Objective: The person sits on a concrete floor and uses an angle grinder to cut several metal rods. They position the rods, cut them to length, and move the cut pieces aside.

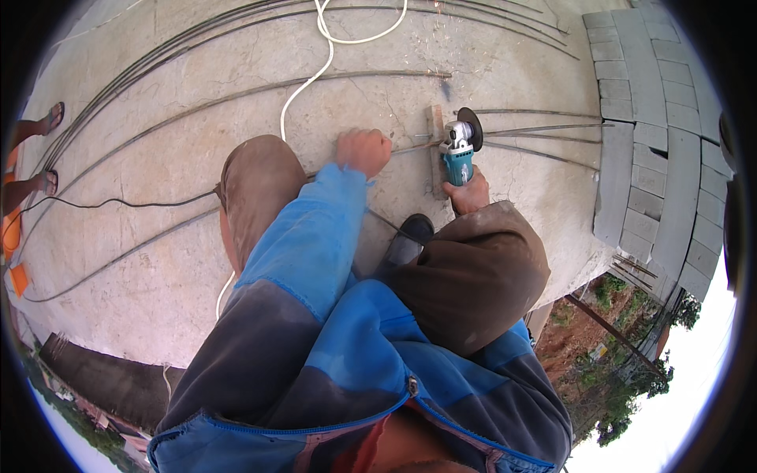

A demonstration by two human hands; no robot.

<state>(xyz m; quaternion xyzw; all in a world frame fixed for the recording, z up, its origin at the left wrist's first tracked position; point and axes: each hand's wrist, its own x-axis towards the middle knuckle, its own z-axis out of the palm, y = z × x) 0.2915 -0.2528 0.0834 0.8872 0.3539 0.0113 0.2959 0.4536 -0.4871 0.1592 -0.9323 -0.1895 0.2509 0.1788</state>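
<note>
My right hand (471,193) is wrapped round the teal body of an angle grinder (458,162). Its dark disc (471,128) stands on edge beside a thin steel bar (413,148); whether they touch I cannot tell. My left hand (365,150) is closed in a fist on this bar, left of the grinder. The bar crosses a narrow wooden block (435,169) lying on the concrete floor. Beyond the grinder, small orange specks like sparks show near the top. My right knee is close to the hand with the grinder.
Several long steel bars (236,100) lie across the concrete floor (189,150). A white cable (303,87) loops ahead, and a black cord (134,205) runs left. Grey blocks (654,126) line the right side. Another person's sandalled feet (49,183) stand at far left.
</note>
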